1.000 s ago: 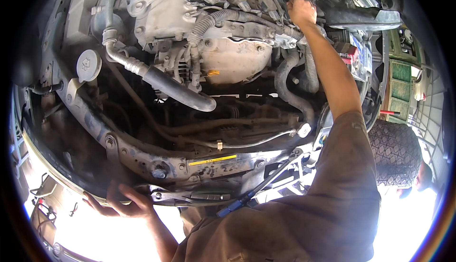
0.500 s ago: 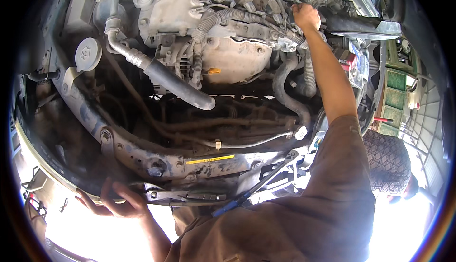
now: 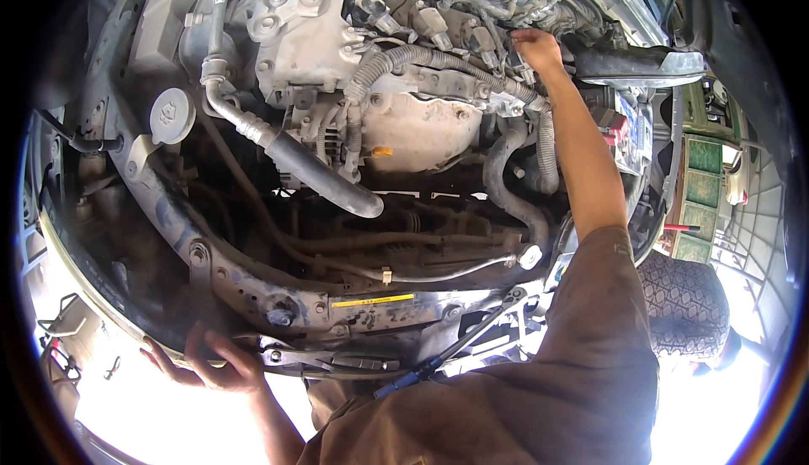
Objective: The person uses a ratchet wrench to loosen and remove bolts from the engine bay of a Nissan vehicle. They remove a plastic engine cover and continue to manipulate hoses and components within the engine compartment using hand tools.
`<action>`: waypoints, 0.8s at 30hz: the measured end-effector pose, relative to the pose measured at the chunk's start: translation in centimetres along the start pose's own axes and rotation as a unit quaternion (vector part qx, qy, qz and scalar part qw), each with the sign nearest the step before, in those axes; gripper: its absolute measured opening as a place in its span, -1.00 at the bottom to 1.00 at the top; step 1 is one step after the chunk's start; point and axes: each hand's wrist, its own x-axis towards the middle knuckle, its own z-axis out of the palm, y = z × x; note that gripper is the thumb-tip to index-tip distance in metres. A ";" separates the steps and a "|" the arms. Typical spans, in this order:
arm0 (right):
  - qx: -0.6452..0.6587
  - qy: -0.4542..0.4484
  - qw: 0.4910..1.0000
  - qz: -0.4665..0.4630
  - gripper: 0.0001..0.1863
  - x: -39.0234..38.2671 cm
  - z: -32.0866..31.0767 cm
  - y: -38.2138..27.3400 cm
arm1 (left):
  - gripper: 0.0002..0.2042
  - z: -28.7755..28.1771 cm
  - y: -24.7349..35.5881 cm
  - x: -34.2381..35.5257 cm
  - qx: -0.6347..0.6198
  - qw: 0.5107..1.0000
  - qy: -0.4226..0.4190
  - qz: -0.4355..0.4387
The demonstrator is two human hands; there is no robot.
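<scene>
My right hand point(image 3: 538, 49) reaches far across a dusty car engine point(image 3: 295, 56). Its fingers are pinched together at the right end of the row of ignition coils point(image 3: 434, 25), beside the wiring; what lies between the fingertips is hidden. Just nearer than that row runs a corrugated wiring sleeve point(image 3: 428, 56). At the lower left, my left hand point(image 3: 221, 371) rests against the car's front edge point(image 3: 101, 296) with its fingers spread and nothing in them. A ratchet wrench with a blue handle point(image 3: 413, 379) lies slanted over the front crossmember point(image 3: 244, 288), close to my body.
A black hose point(image 3: 324, 180) with a free end juts over the dark gap behind the crossmember. The washer filler cap point(image 3: 173, 114) stands at left. A battery point(image 3: 628, 141) sits to the right of my forearm. Beyond the car at right are a person's patterned cap point(image 3: 684, 305) and green panels point(image 3: 701, 180).
The whole engine bay sits slightly lower in the picture as my head has shifted. My right hand's fist has loosened into a pinch at the same spot. My left hand stays at the front edge.
</scene>
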 end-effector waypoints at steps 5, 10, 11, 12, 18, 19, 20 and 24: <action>-0.207 0.082 0.974 0.049 -0.53 -2.4 0.6 -3.6 | -0.81 -0.2 -0.3 -0.2 0.004 1.000 0.003 0.010; -0.253 0.076 0.964 0.022 -0.69 -2.9 0.5 -4.6 | -0.62 0.7 -1.4 -1.5 -0.042 0.998 0.046 -0.002; -0.261 0.067 0.963 0.014 -0.73 -3.0 0.4 -5.0 | -0.61 0.9 -0.5 -0.9 -0.051 0.996 0.069 -0.020; -0.263 0.081 0.961 0.021 -0.77 -2.7 1.0 -4.9 | -0.71 0.6 -0.4 -0.6 -0.023 0.998 0.060 -0.012; -0.167 0.074 0.982 0.043 -0.68 -3.0 0.4 -5.1 | -0.78 -0.2 -0.3 -0.1 0.070 0.997 0.031 0.019; -0.190 0.082 0.978 0.041 -0.65 -3.1 0.4 -5.0 | -0.77 -0.2 -0.5 -0.2 0.078 0.996 0.030 0.023; -0.213 0.090 0.972 0.039 -0.63 -3.2 0.6 -4.9 | -0.77 -0.1 -0.5 -0.2 0.086 0.995 0.029 0.028; -0.281 0.103 0.954 0.000 -0.61 -3.0 0.8 -4.6 | -0.76 -0.2 -0.3 0.4 0.073 0.995 0.028 0.054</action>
